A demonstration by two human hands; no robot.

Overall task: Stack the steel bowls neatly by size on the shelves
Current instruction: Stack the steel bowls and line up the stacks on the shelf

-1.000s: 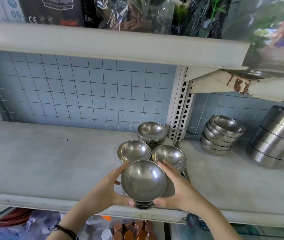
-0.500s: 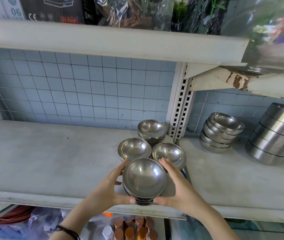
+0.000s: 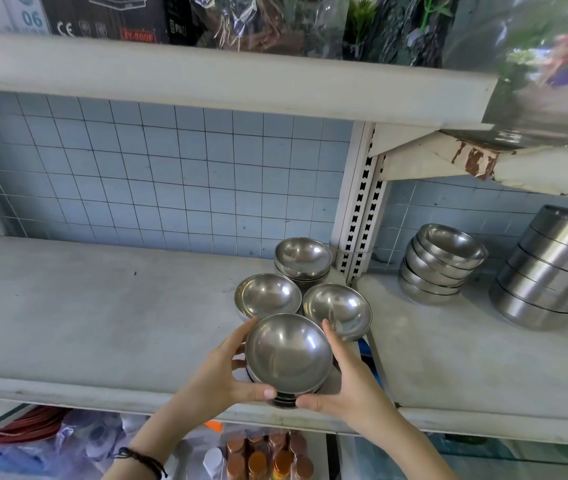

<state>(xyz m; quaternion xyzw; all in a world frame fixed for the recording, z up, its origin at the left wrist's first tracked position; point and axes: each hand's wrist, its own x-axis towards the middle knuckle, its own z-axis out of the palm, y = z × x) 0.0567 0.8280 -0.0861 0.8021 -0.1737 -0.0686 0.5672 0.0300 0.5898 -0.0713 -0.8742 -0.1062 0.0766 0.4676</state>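
I hold a small stack of steel bowls [image 3: 287, 355] between both hands, over the front edge of the shelf [image 3: 102, 317]. My left hand [image 3: 220, 375] curls round the stack's left side, thumb pressed against the near rim and fingers reaching up along the far side. My right hand [image 3: 352, 386] mirrors it on the right side, thumb at the near rim and almost meeting the left thumb, fingers lying up along the bowl's wall. The top bowl faces up and sits between my palms. More rims show under it at the bottom. I cannot tell whether the stack's base touches the shelf.

Just behind my fingertips stand two bowls of the same size, the left bowl [image 3: 268, 296] and the right bowl [image 3: 336, 306], side by side and nearly touching the stack I hold. Behind those, by the slotted upright post [image 3: 358, 209], is a back stack [image 3: 302, 258] of similar bowls. Past the post, on the shelf section to the right, a leaning stack of medium bowls [image 3: 438, 265] stands well apart from my hands, with a leaning stack of large bowls [image 3: 549, 268] beside it.
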